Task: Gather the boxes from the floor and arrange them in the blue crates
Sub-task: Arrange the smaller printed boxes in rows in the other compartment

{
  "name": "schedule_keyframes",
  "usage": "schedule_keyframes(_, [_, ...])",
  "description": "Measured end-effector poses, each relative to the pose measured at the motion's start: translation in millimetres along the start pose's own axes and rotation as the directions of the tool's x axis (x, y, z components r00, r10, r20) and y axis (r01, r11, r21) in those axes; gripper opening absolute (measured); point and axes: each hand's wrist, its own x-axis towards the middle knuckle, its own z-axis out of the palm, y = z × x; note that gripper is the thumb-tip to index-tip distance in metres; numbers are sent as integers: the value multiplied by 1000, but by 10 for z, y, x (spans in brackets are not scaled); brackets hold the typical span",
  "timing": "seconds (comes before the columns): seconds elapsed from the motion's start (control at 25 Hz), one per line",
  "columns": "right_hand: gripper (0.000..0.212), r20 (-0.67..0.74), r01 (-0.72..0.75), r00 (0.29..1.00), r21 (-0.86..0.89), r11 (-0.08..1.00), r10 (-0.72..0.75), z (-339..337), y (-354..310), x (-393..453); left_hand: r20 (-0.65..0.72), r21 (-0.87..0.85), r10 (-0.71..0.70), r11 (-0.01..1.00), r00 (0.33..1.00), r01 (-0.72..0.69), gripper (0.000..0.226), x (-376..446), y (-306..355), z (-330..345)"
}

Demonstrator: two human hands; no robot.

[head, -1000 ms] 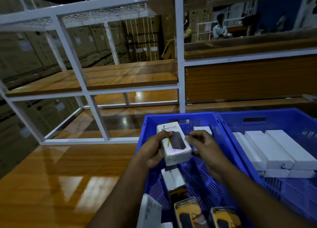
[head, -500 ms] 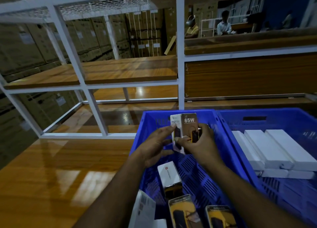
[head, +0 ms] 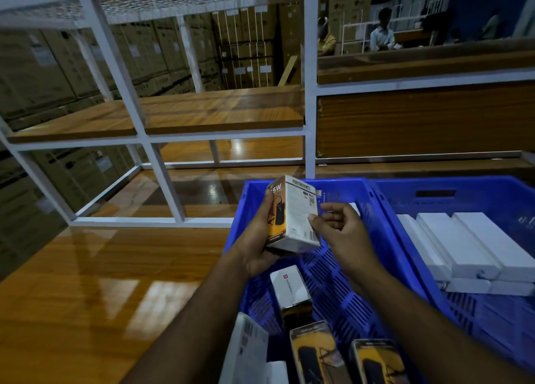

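Warehouse shelving, wood counter (head: 86, 291); two blue crates side by side. Left hand (head: 262, 239) grips box (head: 292, 214) upright above left crate (head: 341, 285); right hand (head: 340, 227), fingers loosely curled, thumb tip just touching the box's edge. Advice: turn the box flat, set it at the crate's far end beside the white box (head: 354, 208), edges square, leaving no gap. Right crate (head: 440, 194) holds white boxes in rows.

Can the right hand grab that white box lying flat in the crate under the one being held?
Probably yes: the right hand looks free, and the white box lies uncovered just below it.
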Motion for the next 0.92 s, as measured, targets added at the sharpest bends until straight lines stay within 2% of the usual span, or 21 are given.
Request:
schedule_keyframes(0.16, [36,41,-66,997,92,994,63,7,-42,-35,13,-17,-4,1000,1000,4,59,-4,-2,7])
schedule_keyframes(0.36, [23,11,19,1000,-65,998,-18,-14,-63,-60,-5,-16,-24,1000,1000,23,63,36,-16,-1])
schedule_keyframes(0.44, [21,77,18,997,-98,995,-11,-26,-56,-87,-35,25,-1,1000,999,2,62,52,-42,8])
schedule_keyframes(0.56, [31,257,-42,963,-153,987,81,-3,21,-108,-116,188,109,978,987,-86,51,101,-77,11])
schedule_keyframes(0.64, [22,291,-83,947,-190,978,137,7,50,-76,-145,291,211,943,967,-162,49,113,-87,-8])
schedule_keyframes(0.72, [18,268,-173,943,-113,978,198,-17,38,-21,-123,358,270,910,955,-211,51,114,-106,-22])
schedule_keyframes(0.8, [18,249,-211,943,-63,975,220,-58,41,39,-102,391,271,896,957,-211,54,160,-139,-42])
schedule_keyframes(0.92, [21,114,-218,965,-153,964,236,-101,106,121,-168,422,289,885,943,-196,87,251,-143,-21])
